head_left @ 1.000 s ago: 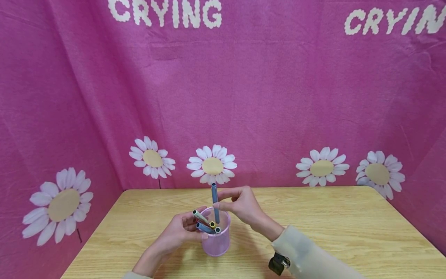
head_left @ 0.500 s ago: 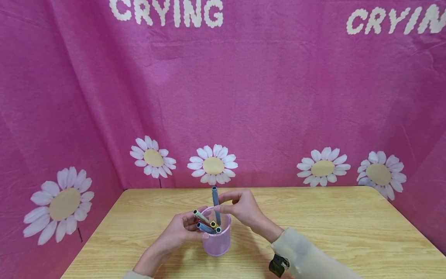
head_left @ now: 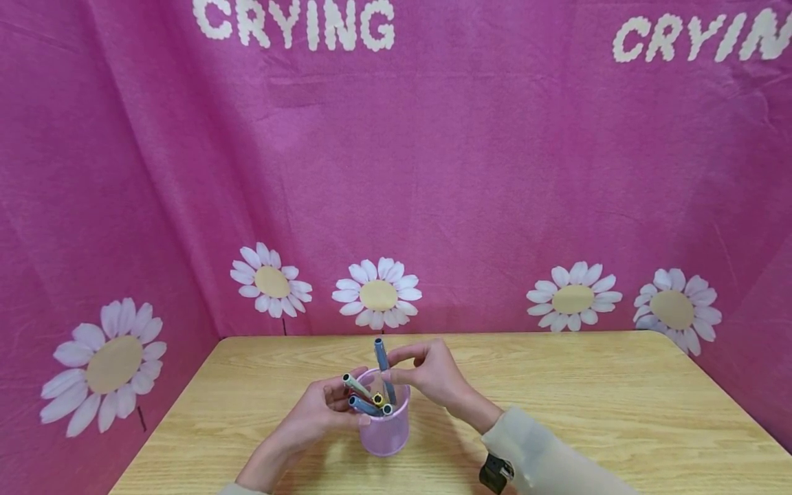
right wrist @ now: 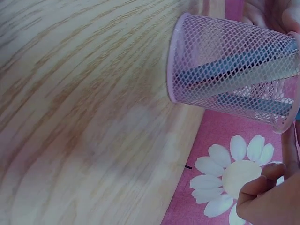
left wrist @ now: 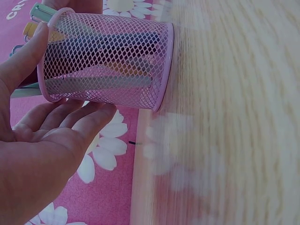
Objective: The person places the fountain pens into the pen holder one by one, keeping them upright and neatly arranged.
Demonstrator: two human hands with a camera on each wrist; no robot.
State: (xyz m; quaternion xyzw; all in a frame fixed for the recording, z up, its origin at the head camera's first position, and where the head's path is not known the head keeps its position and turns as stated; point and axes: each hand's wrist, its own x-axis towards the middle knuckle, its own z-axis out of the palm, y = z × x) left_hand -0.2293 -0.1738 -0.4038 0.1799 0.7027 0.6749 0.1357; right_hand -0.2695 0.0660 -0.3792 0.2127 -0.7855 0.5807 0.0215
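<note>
A pink mesh pen cup [head_left: 385, 438] stands upright on the wooden table. My left hand [head_left: 309, 414] holds it at the left side, thumb near the front rim and fingers behind; the left wrist view shows the thumb over the rim of the mesh cup [left wrist: 105, 61]. Between the thumb and fingers of my right hand [head_left: 436, 375] is a blue marker [head_left: 380, 353], leaning slightly, its lower part inside the cup. Several other markers lean in the cup, among them a pale green one [head_left: 355, 382], a yellow one [head_left: 378, 399] and another blue one [head_left: 360, 404].
The wooden table [head_left: 588, 392] reaches back to a pink cloth [head_left: 470, 206] printed with white daisies and letters, which also hangs along both sides. A small black device [head_left: 493, 473] sits by the right sleeve [head_left: 544, 450].
The right hand has moved down a little, lowering the blue marker deeper into the cup, and the marker's top now tilts slightly left. The left hand and cup stay in place.
</note>
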